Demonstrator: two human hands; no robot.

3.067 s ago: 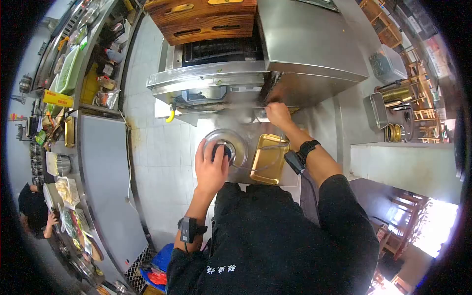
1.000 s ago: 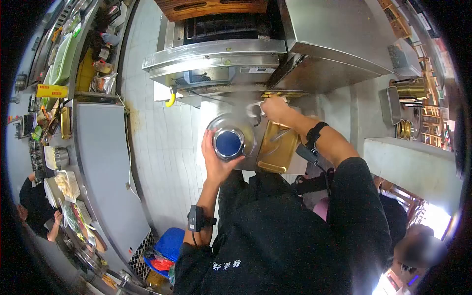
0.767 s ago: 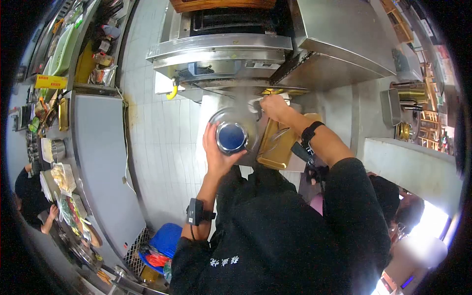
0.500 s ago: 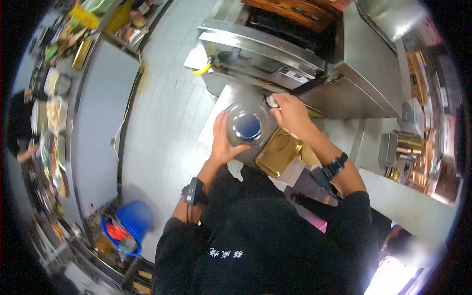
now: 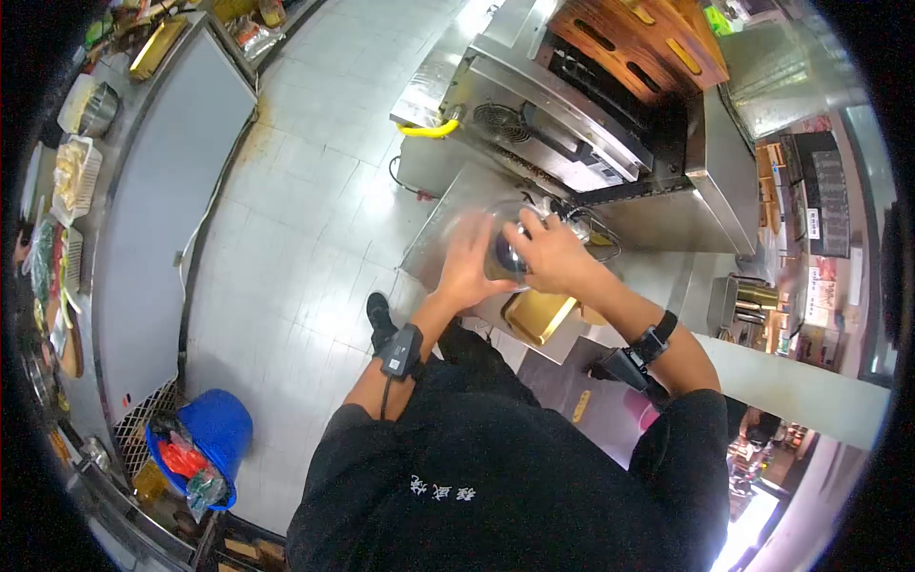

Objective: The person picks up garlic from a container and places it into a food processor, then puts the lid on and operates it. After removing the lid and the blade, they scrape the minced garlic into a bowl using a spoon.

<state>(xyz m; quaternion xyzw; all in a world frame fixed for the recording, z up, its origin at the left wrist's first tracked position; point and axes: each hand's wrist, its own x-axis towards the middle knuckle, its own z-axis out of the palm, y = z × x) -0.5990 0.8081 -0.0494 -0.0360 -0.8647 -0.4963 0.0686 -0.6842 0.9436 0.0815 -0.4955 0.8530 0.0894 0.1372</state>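
A tiled kitchen floor (image 5: 305, 229) runs between a long side counter (image 5: 124, 229) and a steel cooking unit (image 5: 562, 114), with slotted wooden boxes (image 5: 639, 48) on top. Close to the person's body, a round see-through vessel (image 5: 505, 250) with a dark middle sits over a small table (image 5: 440, 214), between the two hands. The left hand (image 5: 467, 262) is open, fingers spread and thumb out along the vessel's side, perhaps to steady it; motion blur hides how firmly it touches. The right hand (image 5: 553, 253) bends its fingers over the dark middle from the other side; whether they grip cannot be told. Facing each other, the hands seem placed to keep the vessel centred. A gold tray (image 5: 538, 316) lies just beside, below the right hand, probably there for easy reach. Farther out, a yellow pipe (image 5: 429, 129) juts from the unit, and a blue bin (image 5: 217, 429) holding bags stands by the side counter.
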